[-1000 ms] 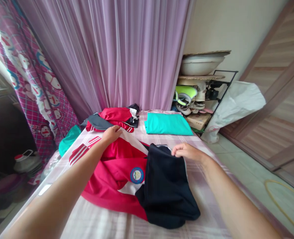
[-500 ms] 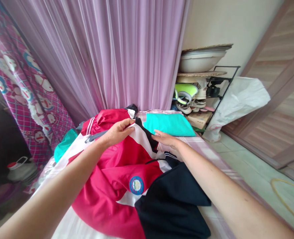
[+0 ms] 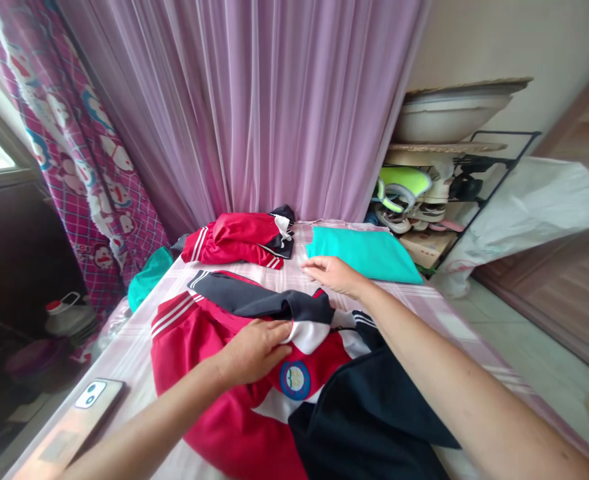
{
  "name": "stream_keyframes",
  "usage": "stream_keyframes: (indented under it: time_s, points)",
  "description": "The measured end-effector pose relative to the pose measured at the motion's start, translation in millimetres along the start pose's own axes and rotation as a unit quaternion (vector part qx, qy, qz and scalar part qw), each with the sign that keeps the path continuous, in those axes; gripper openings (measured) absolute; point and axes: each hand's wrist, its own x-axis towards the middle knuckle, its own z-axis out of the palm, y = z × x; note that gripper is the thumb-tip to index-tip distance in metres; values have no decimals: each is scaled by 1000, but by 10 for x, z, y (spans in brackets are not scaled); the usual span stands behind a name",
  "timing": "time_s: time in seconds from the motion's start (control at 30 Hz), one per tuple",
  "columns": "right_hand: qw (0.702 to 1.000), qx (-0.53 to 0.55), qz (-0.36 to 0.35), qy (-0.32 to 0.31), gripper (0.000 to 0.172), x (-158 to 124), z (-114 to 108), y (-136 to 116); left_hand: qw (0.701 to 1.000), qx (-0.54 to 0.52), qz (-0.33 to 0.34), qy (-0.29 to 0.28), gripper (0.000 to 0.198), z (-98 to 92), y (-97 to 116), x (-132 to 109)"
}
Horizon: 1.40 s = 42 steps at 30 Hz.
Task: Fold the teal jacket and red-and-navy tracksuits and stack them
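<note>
**Red jacket** (image 3: 194, 333): laid spread on the bed (image 3: 134, 333), directly in front of the person, chest side up, with a round badge (image 3: 294, 379) shown near the middle. A dark sleeve (image 3: 254, 301) is laid across its far part, its long axis running from far left to near right. The near right part of the jacket is overlapped by a dark garment (image 3: 374, 427).

**Left hand** (image 3: 254, 350): set flat, palm down, on the jacket's white panel just left of the badge. The fingers are loosely extended and nothing is gripped. This is the hand nearer the jacket's middle.

**Right hand** (image 3: 332, 275): held beyond the jacket's far edge, palm down and fingers extended, with nothing held. Whether the sheet is touched cannot be told. The folded teal garment (image 3: 367, 252) lies just beside it, to the far right.

**Surroundings**: a red and dark pile (image 3: 237, 237) is placed at the far end, apart from the jacket. A strip of bare sheet is left between the two. A phone (image 3: 92, 395) is set near the left edge, well apart from the left hand. A teal cloth (image 3: 147, 280) hangs at the far left edge. The bed's right edge is bordered by open floor, its far end by a curtain (image 3: 274, 113) and a shoe rack (image 3: 424, 200).
</note>
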Motion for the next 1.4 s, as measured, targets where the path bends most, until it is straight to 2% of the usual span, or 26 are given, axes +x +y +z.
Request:
stream_keyframes:
  time_s: [0.1, 0.2, 0.23, 0.27, 0.33, 0.4, 0.47, 0.53, 0.57, 0.6, 0.63, 0.7, 0.73, 0.8, 0.87, 0.97, 1.07, 1.13, 1.2, 1.23, 1.27, 1.33, 1.4]
  points:
    - [993, -110, -25, -25, 39, 281, 404, -167, 998, 49, -7, -30, 35, 116, 140, -84]
    - [961, -237, -9, -145, 65, 369, 792, -303, 998, 56, -12, -24, 41, 74, 51, -226]
    - [943, -281, -5, -180, 65, 359, 897, -317, 998, 57, -19, -19, 43, 43, -24, -288]
    - [925, -323, -3, -202, 58, 338, 980, -312, 998, 59, -29, -15, 43, 9, -113, -352]
    - [901, -385, -5, -202, 31, 287, 1050, -261, 996, 71, -59, -15, 42, -64, -320, -477]
    - [905, -393, -10, -162, 12, 245, 948, -188, 990, 92, -103, -16, 41, -144, -542, -575]
    - [940, -329, -16, -89, 15, 210, 658, -131, 982, 112, -151, -13, 41, -239, -764, -629]
    - [982, -186, 2, 21, 18, 159, 225, -109, 976, 118, -185, -13, 45, -350, -978, -632]
    - [991, -83, 27, 98, 20, 121, -17, -109, 973, 116, -197, -16, 47, -407, -1081, -616]
    - [983, 24, 38, 178, 22, 72, -259, -113, 972, 112, -205, -22, 50, -463, -1181, -590]
    - [957, 122, 34, 262, 22, 14, -490, -118, 972, 106, -210, -29, 52, -514, -1276, -557]
    - [893, 245, -16, 376, 14, -114, -883, -125, 972, 100, -209, -38, 55, -594, -1443, -476]
    - [870, 270, -38, 411, 10, -171, -1037, -124, 972, 102, -207, -37, 55, -620, -1511, -432]
    - [850, 277, -59, 444, 6, -242, -1258, -116, 970, 115, -213, -35, 52, -643, -1606, -338]
    - [847, 276, -42, 453, 12, -217, -1393, -108, 958, 144, -249, -20, 40, -656, -1641, -239]
    - [836, 297, 4, 461, 25, 32, -1523, -123, 929, 189, -316, 30, 22, -771, -1620, -71]
    - [836, 270, 23, 478, 37, 459, -1592, -167, 899, 224, -361, 107, 35, -1105, -1616, 126]
    - [862, 216, 22, 457, 40, 746, -1570, -175, 866, 244, -407, 157, 41, -1394, -1671, 261]
    - [913, 140, 14, 383, 44, 956, -1484, -132, 835, 243, -448, 206, 36, -1625, -1771, 372]
    - [934, 98, 20, 343, 53, 1013, -1423, -86, 828, 232, -462, 219, 34, -1690, -1827, 409]
    - [949, 53, 24, 310, 63, 1033, -1357, -25, 825, 216, -470, 229, 33, -1709, -1881, 429]
    - [968, -52, 32, 244, 74, 950, -1228, 139, 835, 183, -467, 228, 36, -1610, -1965, 410]
    - [968, -188, 62, 157, 64, 711, -1127, 341, 856, 176, -439, 210, 46, -1360, -2006, 307]
